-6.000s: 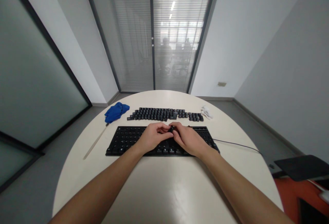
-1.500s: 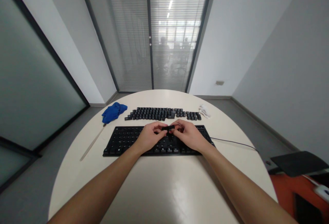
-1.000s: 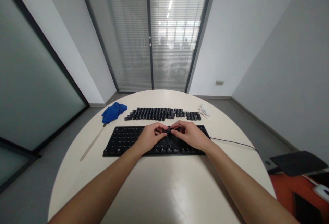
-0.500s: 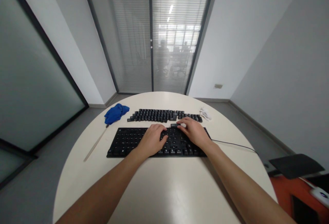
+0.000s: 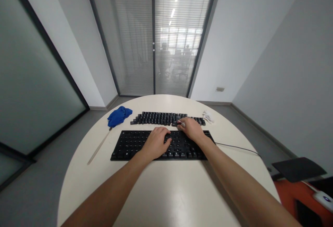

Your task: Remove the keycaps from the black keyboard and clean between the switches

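Observation:
A black keyboard (image 5: 135, 145) with most keycaps off its left and middle parts lies on the white round table (image 5: 166, 192). Behind it, loose black keycaps (image 5: 156, 118) stand in rows. My left hand (image 5: 158, 142) rests on the middle of the keyboard, thumb and fingers apart, holding nothing. My right hand (image 5: 191, 127) is beyond the keyboard's back edge, at the right part of the keycap rows. Its fingers are bent close together over a keycap; whether they grip it is hard to see.
A blue cloth (image 5: 119, 116) lies at the back left, with a thin stick (image 5: 100, 146) in front of it. A crumpled white cloth (image 5: 208, 116) is at the back right. The keyboard's cable (image 5: 236, 146) runs right. Beside the table is an orange surface (image 5: 290, 194).
My right hand has moved back and slightly left, from the keyboard's rear edge to the keycap rows. The large keycap that was at its fingertips now lies among the rows. My left hand keeps its place.

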The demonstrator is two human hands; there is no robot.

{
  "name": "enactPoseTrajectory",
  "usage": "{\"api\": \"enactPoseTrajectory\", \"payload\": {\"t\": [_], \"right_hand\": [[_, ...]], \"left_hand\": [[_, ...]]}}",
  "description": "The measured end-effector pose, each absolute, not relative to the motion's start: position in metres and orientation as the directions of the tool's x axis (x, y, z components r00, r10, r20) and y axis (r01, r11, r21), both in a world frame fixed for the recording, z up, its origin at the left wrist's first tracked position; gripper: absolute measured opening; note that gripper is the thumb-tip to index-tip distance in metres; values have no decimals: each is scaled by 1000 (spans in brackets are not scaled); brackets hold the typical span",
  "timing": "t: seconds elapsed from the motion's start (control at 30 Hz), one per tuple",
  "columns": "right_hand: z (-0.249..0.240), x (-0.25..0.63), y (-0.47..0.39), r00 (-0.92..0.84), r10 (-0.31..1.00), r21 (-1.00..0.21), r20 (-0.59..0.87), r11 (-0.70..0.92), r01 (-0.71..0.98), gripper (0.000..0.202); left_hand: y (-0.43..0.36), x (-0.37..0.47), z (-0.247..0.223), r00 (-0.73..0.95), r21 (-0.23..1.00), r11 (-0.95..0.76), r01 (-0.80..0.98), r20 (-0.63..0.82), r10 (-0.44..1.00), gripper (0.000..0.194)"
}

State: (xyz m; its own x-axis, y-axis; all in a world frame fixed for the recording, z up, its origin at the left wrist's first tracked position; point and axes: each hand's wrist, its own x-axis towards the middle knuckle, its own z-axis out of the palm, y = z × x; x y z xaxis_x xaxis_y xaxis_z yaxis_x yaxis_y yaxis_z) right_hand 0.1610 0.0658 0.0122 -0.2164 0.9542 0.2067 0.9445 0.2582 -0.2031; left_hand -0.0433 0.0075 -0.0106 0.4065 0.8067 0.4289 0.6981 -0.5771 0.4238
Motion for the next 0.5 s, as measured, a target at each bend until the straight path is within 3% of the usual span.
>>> {"api": "enactPoseTrajectory", "payload": {"t": [0.5], "right_hand": [[11, 154, 64, -238, 948, -177, 212, 277, 945, 22]], "left_hand": [[8, -43, -11, 402, 438, -578, 689, 433, 807, 18]]}}
